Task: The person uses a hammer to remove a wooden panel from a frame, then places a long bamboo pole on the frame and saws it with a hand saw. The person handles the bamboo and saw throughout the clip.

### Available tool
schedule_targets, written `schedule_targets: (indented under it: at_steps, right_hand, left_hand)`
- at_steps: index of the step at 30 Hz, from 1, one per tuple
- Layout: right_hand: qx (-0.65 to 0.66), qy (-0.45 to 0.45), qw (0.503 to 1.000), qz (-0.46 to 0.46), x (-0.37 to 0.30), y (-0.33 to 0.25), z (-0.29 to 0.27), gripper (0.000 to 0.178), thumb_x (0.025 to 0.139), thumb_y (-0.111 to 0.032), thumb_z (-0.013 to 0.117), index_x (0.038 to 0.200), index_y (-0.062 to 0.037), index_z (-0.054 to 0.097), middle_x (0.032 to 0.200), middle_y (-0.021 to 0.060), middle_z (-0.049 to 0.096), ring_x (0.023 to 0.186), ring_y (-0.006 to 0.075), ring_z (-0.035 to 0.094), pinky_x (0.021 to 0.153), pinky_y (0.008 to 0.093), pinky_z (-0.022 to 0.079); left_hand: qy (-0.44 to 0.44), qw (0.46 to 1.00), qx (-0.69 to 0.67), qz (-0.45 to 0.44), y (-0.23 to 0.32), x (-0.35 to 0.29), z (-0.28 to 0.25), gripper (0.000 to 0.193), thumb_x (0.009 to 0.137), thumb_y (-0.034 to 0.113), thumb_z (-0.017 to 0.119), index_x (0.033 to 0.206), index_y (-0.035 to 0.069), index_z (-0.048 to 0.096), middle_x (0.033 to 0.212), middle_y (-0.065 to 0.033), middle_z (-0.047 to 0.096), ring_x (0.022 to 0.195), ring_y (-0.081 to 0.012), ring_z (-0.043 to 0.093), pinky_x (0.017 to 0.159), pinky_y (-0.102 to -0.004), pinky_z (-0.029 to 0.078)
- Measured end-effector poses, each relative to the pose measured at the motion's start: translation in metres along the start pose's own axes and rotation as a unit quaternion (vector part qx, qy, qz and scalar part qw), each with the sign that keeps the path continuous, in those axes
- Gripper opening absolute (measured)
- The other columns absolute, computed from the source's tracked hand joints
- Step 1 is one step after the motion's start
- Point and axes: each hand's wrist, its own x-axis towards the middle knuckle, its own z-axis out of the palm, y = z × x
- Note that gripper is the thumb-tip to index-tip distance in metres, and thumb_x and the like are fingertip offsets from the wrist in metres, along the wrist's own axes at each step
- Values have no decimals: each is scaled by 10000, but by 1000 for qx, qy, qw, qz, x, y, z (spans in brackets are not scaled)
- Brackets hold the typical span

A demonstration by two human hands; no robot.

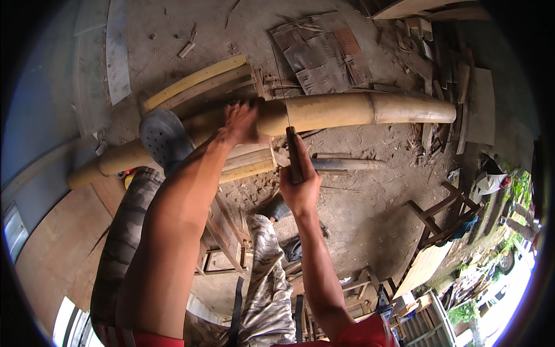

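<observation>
A thick tan bamboo pole [329, 109] lies across the view from left to right. My right hand [303, 191] is wrapped round the dark handle of a saw [295, 156], just on the near side of the pole. The saw's thin blade is seen nearly edge-on and crosses the pole; how deep it sits I cannot tell. Left of the blade, my left hand [241, 121] grips the pole from above, its fingers partly blurred and in shadow. My foot in a dark clog with holes [165, 139] rests on the pole farther left.
A slatted wooden support [248, 162] stands under the pole. Flattened brown sheeting [324, 52] lies on the dirt floor beyond it. Scrap boards [462, 81] are heaped at the right, with a wooden frame [439, 211] nearer. A plywood panel [63, 248] is at the left.
</observation>
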Motion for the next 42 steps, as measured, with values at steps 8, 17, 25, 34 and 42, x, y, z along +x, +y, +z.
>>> schedule_targets:
  at_steps: [8,17,25,34,42]
  right_hand:
    - [-63,32,985,-157,-136,25,-51,712,755,92,547,1453,-12,446,1371,170,584,1052,259,706,729,245,569]
    - [-11,34,996,-80,-7,23,-6,671,807,7,589,1454,-125,469,1259,209,633,1032,306,697,764,343,603]
    - [-93,25,984,-153,-136,31,-54,680,776,81,532,1442,-46,473,1369,172,584,1074,265,696,721,301,597]
    - [-22,23,990,-136,-68,23,-25,734,761,86,541,1470,-73,438,1370,172,576,1108,252,675,836,349,601]
    - [-83,69,972,-209,-50,41,-18,704,782,57,557,1464,-80,450,1341,177,604,995,247,720,701,281,601]
  left_hand:
    - [23,998,55,1,5,-4,11,1297,534,579,883,1555,116,232,1551,-320,259,1421,-506,280,1129,-660,255]
    - [46,998,33,17,3,-7,7,1200,651,523,848,1554,75,198,1562,-314,237,1439,-498,240,1157,-659,179]
    - [45,998,38,20,-2,-4,13,1270,555,563,876,1544,77,244,1513,-344,312,1395,-522,311,1142,-662,214]
    - [-1,999,49,9,-6,-5,11,1303,550,621,840,1563,103,204,1543,-333,264,1416,-529,265,1149,-669,187]
    - [-16,999,33,7,2,-2,-2,1300,550,600,849,1560,90,211,1531,-317,310,1423,-481,298,1168,-652,165]
